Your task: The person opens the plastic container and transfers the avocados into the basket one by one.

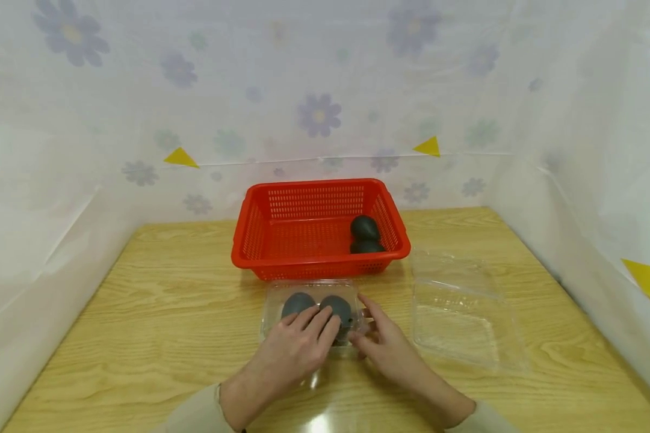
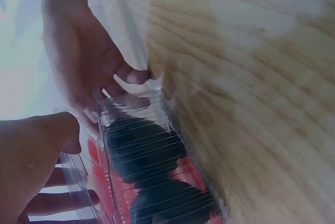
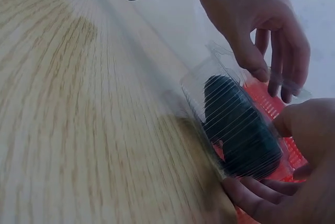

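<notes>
We'd worry most abt. pressure: if the L hand (image 1: 298, 346) pushes too hard, the thin clear plastic clamshell (image 1: 272, 302) could buckle & bruise the two dark avocados (image 1: 298, 302) inside. Uneven lifting could also make them roll & upset its balance. We see the clamshell on the desk (image 1: 141, 337), btwn the hands, just in front of the red plastic basket (image 1: 319, 262). The R hand (image 1: 386, 344) grips its right end; the L hand reaches over the near edge, thumb & fingers astride clear plastic, tho we can't tell if they're pinching it.
</notes>
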Tool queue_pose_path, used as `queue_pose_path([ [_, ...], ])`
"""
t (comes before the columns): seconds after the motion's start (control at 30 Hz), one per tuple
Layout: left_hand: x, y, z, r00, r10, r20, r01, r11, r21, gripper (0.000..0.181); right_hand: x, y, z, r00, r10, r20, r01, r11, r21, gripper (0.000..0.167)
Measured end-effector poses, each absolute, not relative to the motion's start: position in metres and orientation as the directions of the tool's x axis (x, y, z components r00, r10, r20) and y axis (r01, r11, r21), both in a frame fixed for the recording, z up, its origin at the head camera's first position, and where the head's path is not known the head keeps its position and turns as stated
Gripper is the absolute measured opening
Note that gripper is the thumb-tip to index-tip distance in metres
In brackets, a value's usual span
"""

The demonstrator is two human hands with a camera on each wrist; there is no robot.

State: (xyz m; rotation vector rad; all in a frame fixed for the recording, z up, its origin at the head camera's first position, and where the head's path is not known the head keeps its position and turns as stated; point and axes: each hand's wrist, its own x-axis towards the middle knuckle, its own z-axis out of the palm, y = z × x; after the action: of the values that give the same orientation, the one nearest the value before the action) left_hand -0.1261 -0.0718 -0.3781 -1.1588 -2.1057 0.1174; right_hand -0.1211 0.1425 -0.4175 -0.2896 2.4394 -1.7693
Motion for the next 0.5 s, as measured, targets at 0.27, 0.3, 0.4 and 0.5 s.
queue_pose_path([
  [0.27,-0.138,-0.073,-0.361,-0.230,0.718,0.657,0.663,0.610,-0.435,0.037,-0.123,0.139,-0.415,-0.975,-0.190,0.118,-0.195,0.461,-0.866,0.070],
  [0.3,-0.140,-0.074,-0.358,-0.223,0.709,0.670,0.657,0.617,-0.434,0.032,-0.123,0.139,-0.415,-0.974,-0.189,0.125,-0.202,0.471,-0.859,0.069],
  [0.4,-0.146,-0.079,-0.350,-0.241,0.693,0.680,0.677,0.622,-0.394,0.028,-0.123,0.138,-0.415,-0.974,-0.188,0.123,-0.200,0.476,-0.857,0.069],
  [0.5,-0.150,-0.086,-0.344,-0.262,0.670,0.695,0.683,0.637,-0.357,0.039,-0.122,0.138,-0.415,-0.976,-0.188,0.105,-0.184,0.476,-0.860,0.071],
])
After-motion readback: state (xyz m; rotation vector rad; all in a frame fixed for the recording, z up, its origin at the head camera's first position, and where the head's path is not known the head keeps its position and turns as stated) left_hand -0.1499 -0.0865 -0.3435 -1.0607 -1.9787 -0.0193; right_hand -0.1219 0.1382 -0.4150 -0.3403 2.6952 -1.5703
